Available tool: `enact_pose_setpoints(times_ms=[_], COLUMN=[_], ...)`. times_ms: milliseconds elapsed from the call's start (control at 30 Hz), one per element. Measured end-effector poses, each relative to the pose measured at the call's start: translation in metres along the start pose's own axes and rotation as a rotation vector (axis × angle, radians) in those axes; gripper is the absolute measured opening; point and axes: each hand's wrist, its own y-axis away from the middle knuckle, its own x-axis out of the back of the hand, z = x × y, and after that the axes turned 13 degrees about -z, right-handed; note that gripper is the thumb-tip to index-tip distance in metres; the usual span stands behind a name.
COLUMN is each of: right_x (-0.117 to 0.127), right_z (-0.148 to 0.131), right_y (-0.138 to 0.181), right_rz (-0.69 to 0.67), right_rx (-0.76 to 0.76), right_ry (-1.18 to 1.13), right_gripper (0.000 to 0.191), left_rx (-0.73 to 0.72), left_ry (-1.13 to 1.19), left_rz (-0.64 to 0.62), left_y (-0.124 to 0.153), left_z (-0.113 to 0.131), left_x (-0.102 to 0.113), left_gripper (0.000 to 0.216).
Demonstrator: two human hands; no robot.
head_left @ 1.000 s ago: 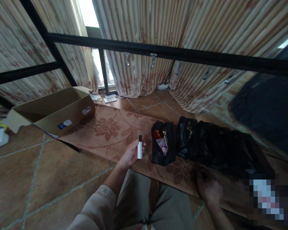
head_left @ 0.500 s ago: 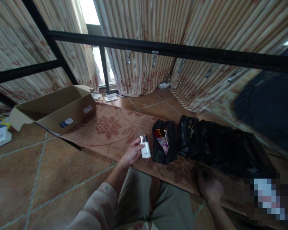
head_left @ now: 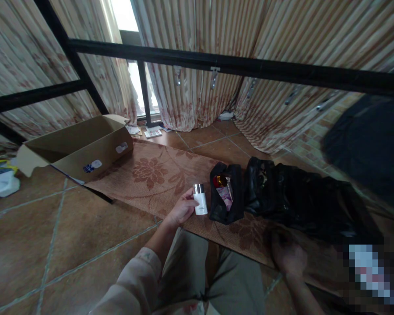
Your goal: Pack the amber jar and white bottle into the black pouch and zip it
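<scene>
My left hand (head_left: 183, 207) is closed around a small white bottle (head_left: 200, 205) with a shiny silver cap, held upright over the cloth-covered bench. Just right of the bottle stands an open black bag (head_left: 235, 213), holding a gold-capped red item (head_left: 220, 180) and a pink-purple packet (head_left: 225, 197). My right hand (head_left: 289, 256) is low at the front edge of the bench, in shadow and blurred, so its fingers cannot be made out. Behind it lie crumpled black plastic bags (head_left: 302, 197).
A long open cardboard box (head_left: 85, 162) rests on the left end of the patterned bench cover (head_left: 164, 153). A black metal rail (head_left: 184, 57) crosses in front of the curtains (head_left: 197, 100). A dark shape (head_left: 374, 144) fills the far right, beside a pixelated patch at lower right.
The view has shifted slightly. My left hand still holds the bottle in nearly the same spot beside the open bag, and my right hand stays low at the bench edge.
</scene>
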Motion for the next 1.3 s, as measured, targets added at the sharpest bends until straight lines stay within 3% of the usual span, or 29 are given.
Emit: enact_pose_setpoints(times_ms=[500, 1000, 1300], right_x=[-0.0026, -0.0022, -0.0013], right_z=[0.0020, 0.0012, 0.0011], right_y=[-0.0005, 0.0003, 0.0012], right_rz=[0.042, 0.042, 0.044], right_rx=[0.014, 0.018, 0.035], right_ry=[-0.001, -0.004, -0.020], right_gripper=[0.051, 0.050, 0.047], left_rx=[0.017, 0.026, 0.105], left_ry=[0.050, 0.161, 0.214], left_rz=[0.033, 0.164, 0.102], left_y=[-0.0009, -0.0036, -0.0034], left_z=[0.0003, -0.0031, 0.0023], left_x=[0.0009, 0.0038, 0.0046], left_gripper=[0.036, 0.020, 0.048])
